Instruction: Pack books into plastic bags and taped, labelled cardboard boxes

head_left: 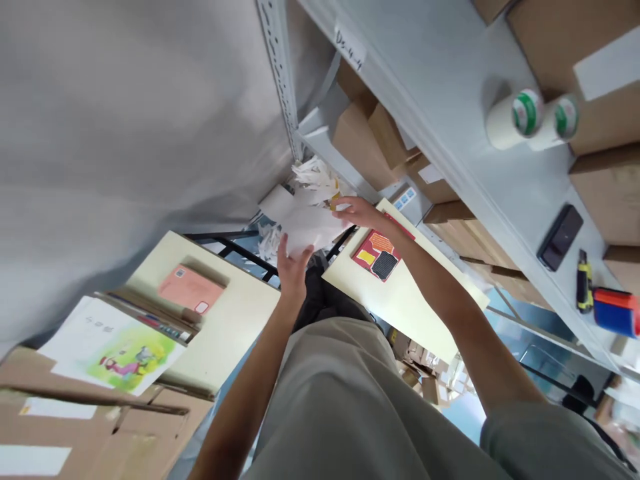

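A white sheet of paper [311,225] is between my hands, above a heap of paper scraps. My left hand [293,270] is at its lower left edge, with finger and thumb apart and the paper showing between them. On the far right side, my right hand [357,212] has its fingers stretched out toward the sheet's edge. Whether either hand bears the paper's weight I cannot tell. Behind it lie shredded white strips [316,175] and a rolled white sheet [277,203]. A red picture book [376,253] rests on the cream board [420,293] beneath my right forearm.
To the left, a cream table [245,293] holds a pink book [190,291] and illustrated sheets [120,347], beside cardboard boxes [100,433]. The grey shelf [450,120] at right bears tape rolls [515,120], a phone [560,237] and a yellow cutter [584,281].
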A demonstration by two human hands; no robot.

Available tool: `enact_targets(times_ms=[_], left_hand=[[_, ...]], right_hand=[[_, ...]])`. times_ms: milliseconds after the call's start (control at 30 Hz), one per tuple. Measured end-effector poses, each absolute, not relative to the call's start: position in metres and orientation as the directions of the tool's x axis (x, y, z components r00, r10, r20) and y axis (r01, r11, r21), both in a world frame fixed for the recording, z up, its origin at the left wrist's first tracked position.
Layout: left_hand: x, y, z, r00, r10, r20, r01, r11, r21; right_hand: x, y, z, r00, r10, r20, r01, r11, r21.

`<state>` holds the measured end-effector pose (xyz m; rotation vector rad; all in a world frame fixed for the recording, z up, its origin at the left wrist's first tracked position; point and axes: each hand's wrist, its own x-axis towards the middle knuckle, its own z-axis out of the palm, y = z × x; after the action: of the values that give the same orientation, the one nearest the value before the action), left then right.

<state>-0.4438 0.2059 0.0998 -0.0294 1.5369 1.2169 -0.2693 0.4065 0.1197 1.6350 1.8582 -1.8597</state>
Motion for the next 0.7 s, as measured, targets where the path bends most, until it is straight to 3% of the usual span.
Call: enact_targets(times_ms=[100, 200, 300, 433, 533, 700], left_hand=[[-0.433, 0.194, 0.128, -0.374, 0.604, -0.704, -0.564, 0.455, 0.690], [-0.423, 0.187, 0.147, -0.263, 0.632, -0.729, -0.586, 0.495, 0.641], [-0.415, 0.184, 0.157, -0.199, 0.646, -0.737, -0.603, 0.512, 0.612], [-0.403, 0.179, 0.160, -0.232, 0.647, -0.727, -0.546, 0.532, 0.647], [-0.394, 0.171, 0.160, -0.208, 0.677, -0.705, -0.482, 0.557, 0.677], [-0.355, 0.157, 0.150, -0.227, 0.670, -0.707, -0.486, 0.551, 0.678]], right_hand=[[-0.247, 0.393, 0.154, -0.459, 0.629, -0.628, 0.598, -0.304, -0.742], [-0.223, 0.380, 0.179, -0.459, 0.664, -0.590, 0.553, -0.305, -0.775], [-0.196, 0.370, 0.199, -0.403, 0.677, -0.616, 0.602, -0.311, -0.736], [-0.156, 0.354, 0.223, -0.371, 0.569, -0.734, 0.754, -0.276, -0.595], [-0.121, 0.336, 0.239, -0.467, 0.470, -0.749, 0.742, -0.253, -0.621], [-0.051, 0.299, 0.256, -0.529, 0.499, -0.686, 0.638, -0.300, -0.709]])
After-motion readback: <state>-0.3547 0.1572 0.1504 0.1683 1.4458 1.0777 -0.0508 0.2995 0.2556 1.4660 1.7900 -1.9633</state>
